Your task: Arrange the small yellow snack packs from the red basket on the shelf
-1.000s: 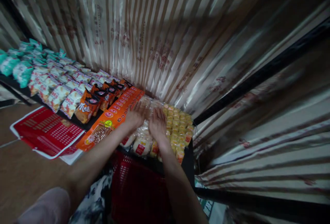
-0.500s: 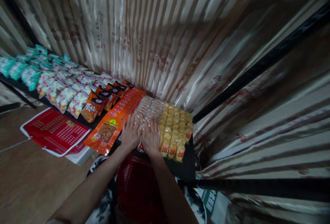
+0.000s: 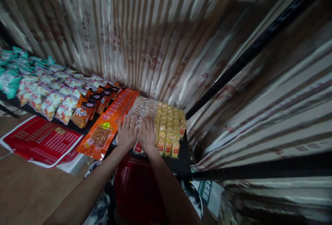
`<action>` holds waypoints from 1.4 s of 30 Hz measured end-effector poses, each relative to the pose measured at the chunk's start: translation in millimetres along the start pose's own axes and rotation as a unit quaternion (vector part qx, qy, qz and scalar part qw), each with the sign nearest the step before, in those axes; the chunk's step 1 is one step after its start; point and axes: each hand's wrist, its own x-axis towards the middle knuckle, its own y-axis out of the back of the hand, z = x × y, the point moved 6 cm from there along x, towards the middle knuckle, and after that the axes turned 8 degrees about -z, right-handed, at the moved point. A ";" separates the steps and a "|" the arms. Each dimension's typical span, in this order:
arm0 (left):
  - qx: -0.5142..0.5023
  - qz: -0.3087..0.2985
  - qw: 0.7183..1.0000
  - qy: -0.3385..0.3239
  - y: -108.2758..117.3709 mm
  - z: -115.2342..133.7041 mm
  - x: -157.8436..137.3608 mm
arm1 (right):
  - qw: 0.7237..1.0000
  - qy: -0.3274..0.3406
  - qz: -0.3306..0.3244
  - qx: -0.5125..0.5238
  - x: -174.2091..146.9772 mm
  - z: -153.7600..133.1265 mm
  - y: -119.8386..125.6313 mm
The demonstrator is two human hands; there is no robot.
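My left hand lies flat with its fingers stretched forward over clear-wrapped snack packs, close to the orange bag. Beside it, my right hand also lies flat on these packs, fingers extended, near the yellow snacks. Neither hand grips anything. Between my wrists shows the front of a packet with a red label; the hands cover much of the clear packs. To the left lies a long orange bag of stick snacks. Rows of small yellow-wrapped snacks stand to the right.
The black shelf also holds orange-brown snack bags, white snack bags and green bags. Red baskets sit below. A striped curtain hangs behind, with a black bar slanting at right.
The view has shifted, so the shelf and goods appear further left. Both hands stay flat on the clear packs, and more of the red-labelled packet shows between the wrists.
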 end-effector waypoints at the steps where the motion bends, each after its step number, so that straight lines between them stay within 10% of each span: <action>1: -0.002 0.006 1.000 -0.002 1.4 0.2 2.3 | 1.000 -0.004 0.006 -0.003 3.1 0.2 1.1; 19: -0.028 0.021 0.999 0.013 -7.7 -3.1 7.9 | 0.998 0.023 0.059 0.019 17.2 0.5 -3.8; 30: -0.015 -0.004 0.999 0.045 1.5 -1.8 -63.4 | 0.980 0.125 0.154 0.027 -81.7 -15.6 -20.8; 42: -0.019 0.012 1.000 0.015 -19.7 -6.4 -69.1 | 0.983 0.117 0.137 0.026 -78.1 -16.7 -32.7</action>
